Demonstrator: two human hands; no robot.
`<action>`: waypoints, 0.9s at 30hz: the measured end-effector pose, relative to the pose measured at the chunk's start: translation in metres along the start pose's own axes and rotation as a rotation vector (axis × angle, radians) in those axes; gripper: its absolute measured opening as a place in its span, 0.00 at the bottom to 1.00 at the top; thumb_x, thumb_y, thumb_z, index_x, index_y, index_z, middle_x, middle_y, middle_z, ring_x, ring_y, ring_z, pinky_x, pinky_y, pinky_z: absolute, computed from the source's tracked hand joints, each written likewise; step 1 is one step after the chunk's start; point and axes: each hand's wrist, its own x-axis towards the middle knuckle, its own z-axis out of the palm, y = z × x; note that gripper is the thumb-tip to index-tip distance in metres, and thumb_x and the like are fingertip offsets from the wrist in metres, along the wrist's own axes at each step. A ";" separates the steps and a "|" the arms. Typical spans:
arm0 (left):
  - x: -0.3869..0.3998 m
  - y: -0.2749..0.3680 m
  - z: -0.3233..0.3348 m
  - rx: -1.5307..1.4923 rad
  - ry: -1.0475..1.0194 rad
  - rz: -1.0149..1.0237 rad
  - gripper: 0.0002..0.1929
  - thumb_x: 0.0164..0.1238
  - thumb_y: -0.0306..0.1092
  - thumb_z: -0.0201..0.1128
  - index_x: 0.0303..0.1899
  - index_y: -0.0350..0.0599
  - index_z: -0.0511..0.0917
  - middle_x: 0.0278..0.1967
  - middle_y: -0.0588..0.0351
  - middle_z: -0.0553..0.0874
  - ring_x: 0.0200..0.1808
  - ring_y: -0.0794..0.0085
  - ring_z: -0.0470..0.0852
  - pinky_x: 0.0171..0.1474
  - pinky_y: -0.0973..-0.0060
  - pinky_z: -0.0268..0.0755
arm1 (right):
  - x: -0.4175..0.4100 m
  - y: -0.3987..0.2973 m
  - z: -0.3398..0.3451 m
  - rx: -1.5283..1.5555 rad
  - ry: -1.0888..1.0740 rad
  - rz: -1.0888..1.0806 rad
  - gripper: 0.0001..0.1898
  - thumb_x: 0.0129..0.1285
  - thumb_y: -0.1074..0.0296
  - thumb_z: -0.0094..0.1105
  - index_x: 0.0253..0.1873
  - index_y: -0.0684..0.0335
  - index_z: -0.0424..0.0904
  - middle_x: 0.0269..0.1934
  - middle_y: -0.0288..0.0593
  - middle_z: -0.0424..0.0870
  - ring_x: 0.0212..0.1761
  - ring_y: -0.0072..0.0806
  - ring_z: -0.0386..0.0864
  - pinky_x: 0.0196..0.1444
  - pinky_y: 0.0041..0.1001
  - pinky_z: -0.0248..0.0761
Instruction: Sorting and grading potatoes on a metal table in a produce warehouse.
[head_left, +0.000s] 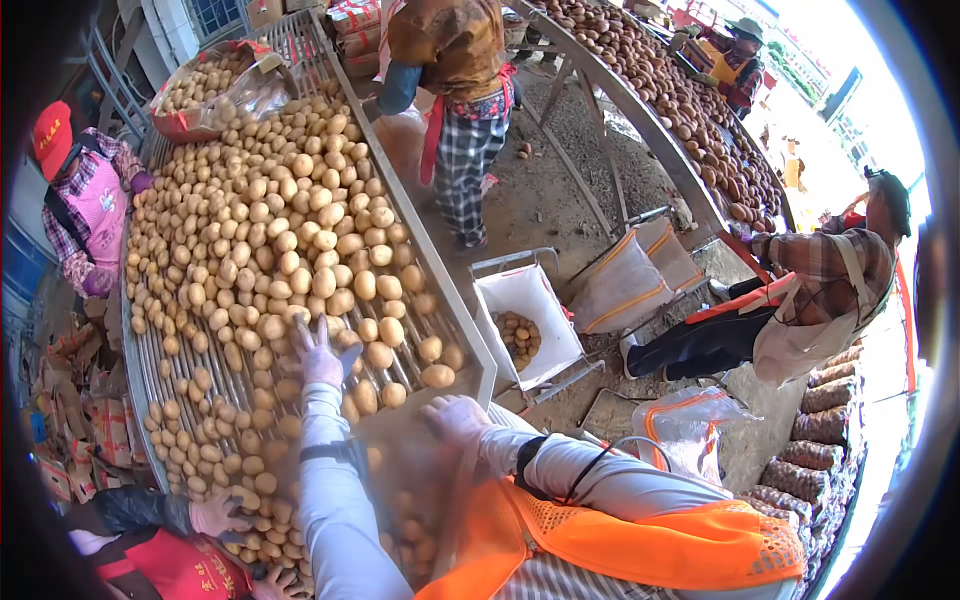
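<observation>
Pale yellow potatoes (247, 247) cover a metal roller table (409, 360) that slopes across the left half of the view. My left hand (322, 356), gloved, reaches over the potatoes near the table's middle with its fingers spread. Whether its fingertips touch a potato cannot be told. My right hand (456, 420), in a pale glove, is at the table's near right corner beside the metal rim. It is somewhat blurred, and its palm side is hidden. Below it, more potatoes lie in a hazy metal chute (405, 480).
A co-worker's gloved hand (217, 516) is near my left forearm. Others stand at the left, beyond the table and at right. A white-lined container (525, 289) holds potatoes. Reddish potatoes cover another table (660, 97). Filled net sacks (821, 424) line the right; an open carton (202, 90) sits far left.
</observation>
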 end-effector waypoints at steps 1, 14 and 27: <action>0.009 0.011 0.003 0.160 -0.004 -0.107 0.54 0.47 0.67 0.74 0.76 0.62 0.60 0.81 0.49 0.40 0.78 0.38 0.49 0.71 0.29 0.49 | 0.000 0.001 0.000 -0.003 -0.003 0.006 0.19 0.62 0.66 0.57 0.58 0.52 0.78 0.50 0.41 0.81 0.54 0.37 0.81 0.56 0.36 0.74; -0.071 -0.044 0.029 0.080 0.058 0.004 0.41 0.56 0.64 0.68 0.72 0.67 0.67 0.72 0.48 0.65 0.68 0.48 0.71 0.64 0.43 0.66 | -0.001 0.004 0.008 0.022 0.100 -0.017 0.13 0.63 0.65 0.56 0.52 0.54 0.80 0.46 0.42 0.82 0.51 0.38 0.82 0.53 0.38 0.75; -0.307 -0.078 0.044 0.263 0.008 -0.076 0.30 0.68 0.58 0.59 0.70 0.62 0.72 0.68 0.40 0.70 0.71 0.47 0.66 0.73 0.42 0.50 | 0.001 0.005 0.013 0.013 0.108 0.002 0.16 0.63 0.65 0.55 0.55 0.53 0.81 0.49 0.42 0.82 0.55 0.38 0.81 0.57 0.37 0.74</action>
